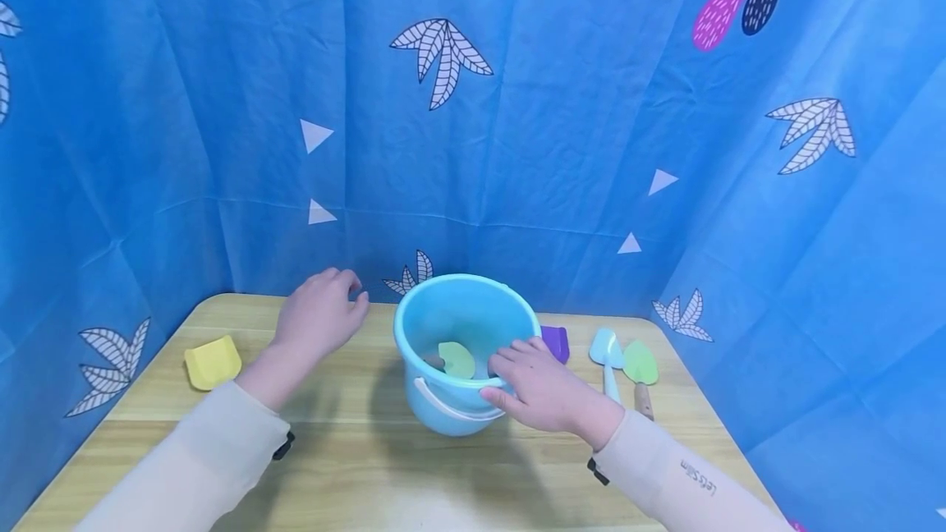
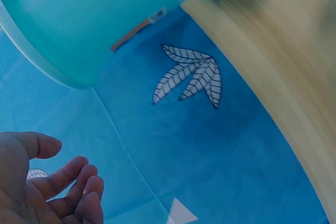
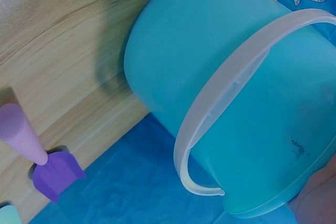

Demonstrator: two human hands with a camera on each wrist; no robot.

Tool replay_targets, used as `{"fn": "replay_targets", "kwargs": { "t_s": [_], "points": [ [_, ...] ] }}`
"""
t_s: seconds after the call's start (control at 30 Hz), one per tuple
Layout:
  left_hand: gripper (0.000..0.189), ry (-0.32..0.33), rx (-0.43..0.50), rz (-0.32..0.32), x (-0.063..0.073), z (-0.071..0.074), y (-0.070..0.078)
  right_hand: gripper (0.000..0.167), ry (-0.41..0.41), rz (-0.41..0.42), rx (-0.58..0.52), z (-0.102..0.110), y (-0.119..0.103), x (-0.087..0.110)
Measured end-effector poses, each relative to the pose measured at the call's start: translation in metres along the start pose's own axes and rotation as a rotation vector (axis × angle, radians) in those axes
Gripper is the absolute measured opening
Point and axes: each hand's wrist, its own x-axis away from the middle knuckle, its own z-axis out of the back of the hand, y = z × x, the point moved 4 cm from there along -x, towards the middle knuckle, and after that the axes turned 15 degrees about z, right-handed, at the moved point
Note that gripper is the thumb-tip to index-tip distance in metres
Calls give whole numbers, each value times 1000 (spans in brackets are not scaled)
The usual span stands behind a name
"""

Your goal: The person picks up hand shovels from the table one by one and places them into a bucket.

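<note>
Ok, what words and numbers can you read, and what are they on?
"Let'sSlim": upside down on the right sleeve; the last letters are small, so I'm not fully sure of them.
Too blurred: dark speckles on the bucket; I can't tell if they're writing.
I can read no other words, and no numbers.

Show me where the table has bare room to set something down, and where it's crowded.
The table is bare in front of the bucket, between the sleeves, and left of the bucket toward the yellow scoop, where the left hand hovers. Crowding is right of the bucket: purple scoop, light-blue spade and green spade lie close together beyond the right hand.
</note>
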Motion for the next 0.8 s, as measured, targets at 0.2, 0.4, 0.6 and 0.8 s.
{"fn": "replay_targets", "kwargs": {
  "t_s": [0.2, 0.4, 0.6, 0.8],
  "points": [
    [33, -6, -24, 3, 5, 5, -20, 37, -9, -6, -7, -2, -1, -1],
    [33, -13, -54, 27, 7, 7, -40, 35, 8, -1, 11, -2, 0, 0],
    [37, -15, -67, 46, 11, 7, -61, 35, 10, 4, 2, -2, 0, 0],
    [40, -50, -79, 86, 18, 7, -78, 36, 9, 5, 6, -1, 0, 0]
  ]
}}
